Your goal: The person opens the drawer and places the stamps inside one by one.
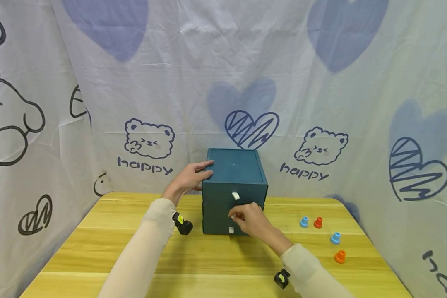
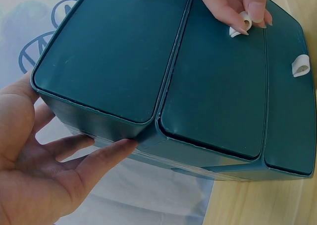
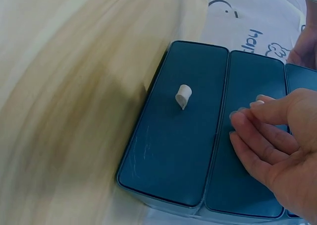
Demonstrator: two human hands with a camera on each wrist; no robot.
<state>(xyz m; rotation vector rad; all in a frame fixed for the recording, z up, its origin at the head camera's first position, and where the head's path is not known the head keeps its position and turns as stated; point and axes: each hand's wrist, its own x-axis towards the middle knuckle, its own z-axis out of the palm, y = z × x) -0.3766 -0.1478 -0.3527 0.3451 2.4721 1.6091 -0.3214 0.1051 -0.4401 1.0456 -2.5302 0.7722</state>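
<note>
Pale sleeves (image 1: pixel 138 256) extend toward the teal drawer cabinet (image 1: pixel 235 165), which stands on the wooden table (image 1: pixel 108 231). Our left hand (image 1: pixel 189 177) lays extended fingers against its upper left edge, likely bracing it, while our right hand (image 1: pixel 254 222) pinches the white loop (image 2: pixel 241 26) on the middle drawer (image 2: pixel 213 81), probably because its smooth front offers no other hold.

Teal box (image 1: pixel 235 165), white tabs (image 1: pixel 235 196), yellow wood-grain table (image 1: pixel 85 248).
Drawer fronts (image 2: pixel 213 81) solid dark teal; cups (image 1: pixel 335 239) two light blue, one red, one orange. Backdrop (image 1: pixel 197 62) whitish, with blue-violet filled hearts, dark line-drawn hearts, bears and "happy" lettering. Sleeves (image 1: pixel 145 240) cream; wrist cameras (image 1: pixel 185 227) black with yellow patches.
</note>
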